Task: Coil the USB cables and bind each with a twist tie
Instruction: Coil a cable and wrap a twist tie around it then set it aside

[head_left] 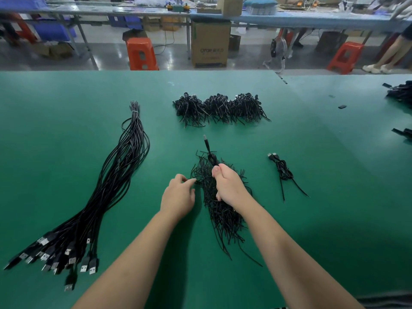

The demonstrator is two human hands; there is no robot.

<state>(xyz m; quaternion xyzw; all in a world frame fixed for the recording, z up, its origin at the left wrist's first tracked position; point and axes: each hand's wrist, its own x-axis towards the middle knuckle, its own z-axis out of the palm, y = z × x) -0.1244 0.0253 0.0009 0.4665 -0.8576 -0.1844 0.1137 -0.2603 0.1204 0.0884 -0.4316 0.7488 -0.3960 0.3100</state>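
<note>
- At your far left the bundle of uncoiled USB cables [107, 197] lies straight on the green table [312, 163], banded near its far end, with the plugs fanned out toward you; most of the work still waits there
- Your left hand [178, 197] reaches into the left edge of the loose heap of twist ties [223, 210]; thumb and forefinger are closing on one tie, though whether they have actually caught it I cannot tell
- Your right hand [229, 186] is fisted around a coiled cable [211, 158], thumb pressed on top, with the USB plug [205, 138] poking up beyond your knuckles, so the coil sits over the tie heap
- By my reading the coiling is done for this one and you are at the binding step: next, draw a single tie free of the tangle, lay it across the middle of the coil and twist it, without loosening the right-hand grip
- Beyond your hands three heaps of finished coils [220, 109] sit in a row
- To your right one bound cable [283, 169] lies apart from the rest
</note>
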